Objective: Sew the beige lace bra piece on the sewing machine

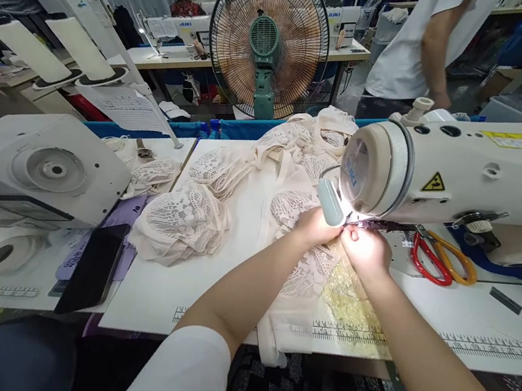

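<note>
Under the white sewing machine head (446,166), both of my hands meet close to the lit needle area. My left hand (318,227) is closed on a cream lace bra piece (300,275), its fingertips partly hidden behind a grey-blue guard (331,202). Opposite it, my right hand (366,250) has its fingers curled in a pinch at the edge of the same piece; bright light washes out the detail there. The lace hangs over the table's front edge. Beneath my right wrist lies a yellowish translucent sheet (349,294).
Stacked lace cups (181,222) lie left, more lace (301,132) behind. Red-handled scissors (432,259) and an orange handle sit right. A phone (93,267), tape roll (8,255) and second machine (40,168) are left. Beyond are a fan (270,37) and a person (426,43).
</note>
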`<state>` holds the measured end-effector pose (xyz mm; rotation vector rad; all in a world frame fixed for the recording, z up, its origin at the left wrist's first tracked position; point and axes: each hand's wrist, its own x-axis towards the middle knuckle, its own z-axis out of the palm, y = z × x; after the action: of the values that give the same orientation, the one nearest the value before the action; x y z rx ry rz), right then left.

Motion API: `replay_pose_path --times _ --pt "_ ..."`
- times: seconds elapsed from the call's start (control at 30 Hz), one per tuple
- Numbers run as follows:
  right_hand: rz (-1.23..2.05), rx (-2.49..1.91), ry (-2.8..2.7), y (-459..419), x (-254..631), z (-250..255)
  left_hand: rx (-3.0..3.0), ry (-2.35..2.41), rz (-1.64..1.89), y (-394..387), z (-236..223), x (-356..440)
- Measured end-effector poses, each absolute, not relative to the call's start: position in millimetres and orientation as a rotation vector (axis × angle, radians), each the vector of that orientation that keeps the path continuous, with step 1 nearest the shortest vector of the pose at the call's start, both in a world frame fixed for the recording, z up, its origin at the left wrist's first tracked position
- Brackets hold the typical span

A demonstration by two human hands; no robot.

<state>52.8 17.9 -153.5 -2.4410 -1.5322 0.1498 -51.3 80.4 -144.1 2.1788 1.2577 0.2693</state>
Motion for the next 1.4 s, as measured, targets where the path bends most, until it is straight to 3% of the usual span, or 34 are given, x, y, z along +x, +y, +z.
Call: replay_pose_path --times 1.4 --pt "0.181 -2.357 -1.535 16.3 54.7 -155.7 2.092 1.159 0.528 79.9 -155.2 -49.8"
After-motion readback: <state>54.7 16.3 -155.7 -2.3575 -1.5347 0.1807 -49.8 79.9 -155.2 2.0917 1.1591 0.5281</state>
